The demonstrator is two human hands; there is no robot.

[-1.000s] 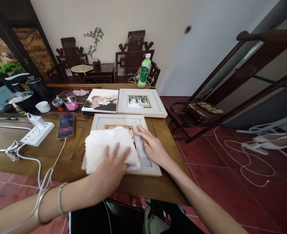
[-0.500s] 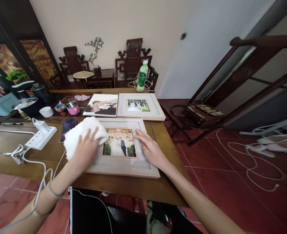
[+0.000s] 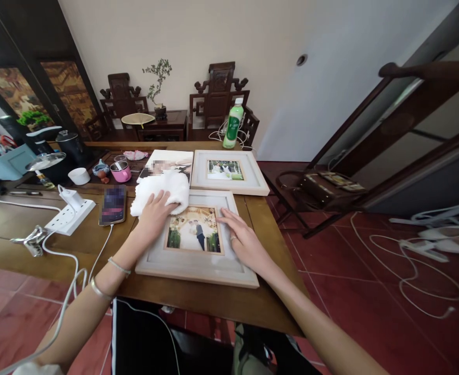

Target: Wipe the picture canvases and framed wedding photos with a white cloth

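A picture frame [image 3: 198,268] with a pale wooden rim lies flat on the table in front of me, a wedding photo [image 3: 194,232] at its centre. My left hand [image 3: 157,212] presses a folded white cloth [image 3: 163,190] onto the frame's upper left corner; the cloth hides that corner. On the frame's right side, my right hand [image 3: 245,239] rests with its fingers stretched out, the fingertips by the photo's upper right edge. Behind are a second pale frame [image 3: 229,187] and a photo panel [image 3: 178,156], partly covered by the cloth.
Left of the frame lie a phone [image 3: 112,205] on a cable and a white power strip [image 3: 71,216]. Farther back stand a pink cup [image 3: 120,172], a white cup [image 3: 79,176] and a green bottle [image 3: 233,125]. The wooden table [image 3: 264,229] ends at the right.
My left hand has slid the cloth up and to the right, from the frame's left side to its upper left corner. The phone is now uncovered. My right hand stays on the frame.
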